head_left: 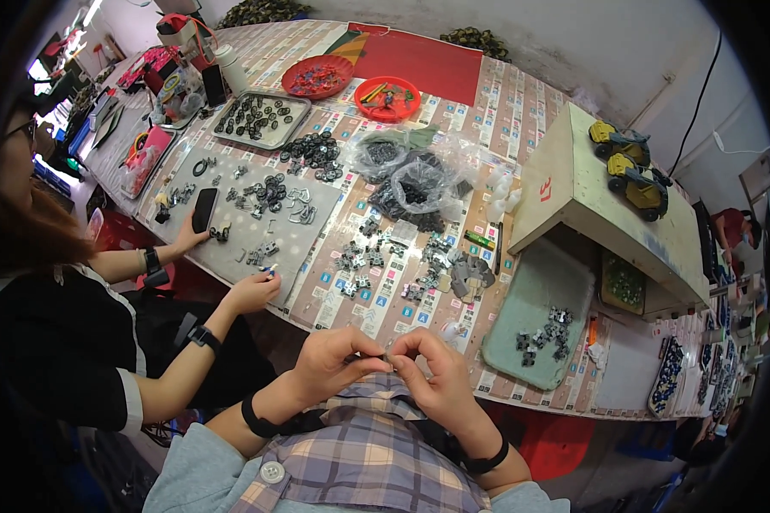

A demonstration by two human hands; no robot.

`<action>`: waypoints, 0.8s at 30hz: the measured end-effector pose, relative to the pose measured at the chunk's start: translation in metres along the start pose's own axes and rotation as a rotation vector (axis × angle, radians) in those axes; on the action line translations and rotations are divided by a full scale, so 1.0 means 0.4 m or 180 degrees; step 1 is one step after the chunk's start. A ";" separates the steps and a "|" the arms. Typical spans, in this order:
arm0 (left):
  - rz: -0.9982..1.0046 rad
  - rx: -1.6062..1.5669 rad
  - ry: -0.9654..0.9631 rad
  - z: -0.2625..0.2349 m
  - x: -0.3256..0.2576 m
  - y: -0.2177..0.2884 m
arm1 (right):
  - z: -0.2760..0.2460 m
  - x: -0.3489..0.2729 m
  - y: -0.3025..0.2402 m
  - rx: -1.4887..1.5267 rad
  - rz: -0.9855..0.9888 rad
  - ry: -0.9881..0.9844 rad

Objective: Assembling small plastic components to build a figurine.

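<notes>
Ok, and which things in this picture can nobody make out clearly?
All in the head view:
Small dark piece: mostly hidden by the left hand and right hand.
Small blue piece at the co-worker's hand: too small to tell its shape.
Black parts in the clear bags: blurred by wrinkled plastic.
Mottled green heap: cut off by the top edge.

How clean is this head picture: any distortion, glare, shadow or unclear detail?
Head view: corners black, brown patterned tabletop bowed along its front edge; glints on the crumpled clear plastic bag; shade under the cream box-shaped stand; the small dark piece in the bare left hand too small to identify.
</notes>
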State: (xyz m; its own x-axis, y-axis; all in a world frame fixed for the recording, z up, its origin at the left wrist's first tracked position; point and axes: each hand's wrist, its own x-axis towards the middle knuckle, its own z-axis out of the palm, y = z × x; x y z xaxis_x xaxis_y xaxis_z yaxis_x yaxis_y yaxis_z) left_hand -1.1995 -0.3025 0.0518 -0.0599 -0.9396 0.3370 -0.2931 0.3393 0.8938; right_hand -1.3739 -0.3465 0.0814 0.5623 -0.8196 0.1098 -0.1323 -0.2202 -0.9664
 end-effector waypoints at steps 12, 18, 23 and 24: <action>0.0527 0.0532 -0.0236 -0.014 0.030 0.019 | -0.003 -0.013 0.013 0.0578 0.0456 -0.0120; -0.0016 -0.0162 -0.0313 -0.012 0.006 0.016 | -0.005 -0.010 0.004 -0.0362 -0.0648 -0.0079; 0.0493 0.0174 -0.0437 -0.029 0.030 0.028 | -0.006 -0.005 -0.001 -0.0694 -0.1029 0.0007; 0.0609 0.0147 -0.0397 -0.028 0.031 0.029 | -0.006 -0.005 -0.005 -0.0786 -0.1107 0.0055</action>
State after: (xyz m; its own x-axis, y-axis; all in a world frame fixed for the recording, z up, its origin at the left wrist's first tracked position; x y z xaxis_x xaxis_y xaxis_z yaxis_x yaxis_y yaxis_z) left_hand -1.1928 -0.3098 0.0698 -0.2351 -0.8577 0.4573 -0.3084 0.5120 0.8017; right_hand -1.3767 -0.3456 0.0837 0.5945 -0.6824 0.4254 -0.1298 -0.6035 -0.7868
